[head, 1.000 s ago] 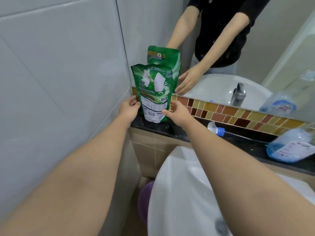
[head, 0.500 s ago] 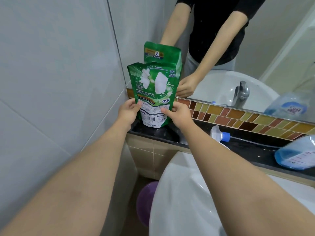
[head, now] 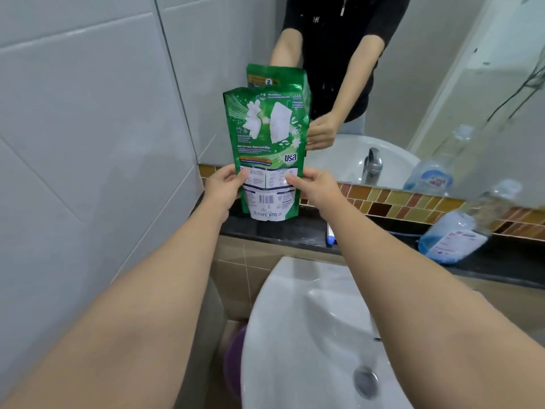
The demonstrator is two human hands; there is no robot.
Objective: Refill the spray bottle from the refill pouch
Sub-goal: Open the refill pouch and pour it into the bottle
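The green refill pouch [head: 267, 137] is upright, lifted just above the black ledge [head: 265, 228] in the left corner. My left hand [head: 225, 187] pinches its left lower edge and my right hand [head: 315, 188] pinches its right lower edge. The clear spray bottle [head: 460, 231] with blue liquid in its lower part leans on the ledge at the right, without its head. The spray head [head: 331, 233], white and blue with a thin tube, lies on the ledge behind my right forearm, mostly hidden.
A white sink [head: 309, 335] with its drain [head: 365, 380] sits below my arms. The mirror [head: 413, 84] above the tiled strip [head: 398, 202] reflects the faucet, pouch and bottle. Grey tiled wall [head: 73, 128] closes the left side. A purple object [head: 233, 361] sits under the sink.
Both hands closed on the pouch's lower edges and raised it off the ledge. The view shifted, so everything sits lower and more to the right.
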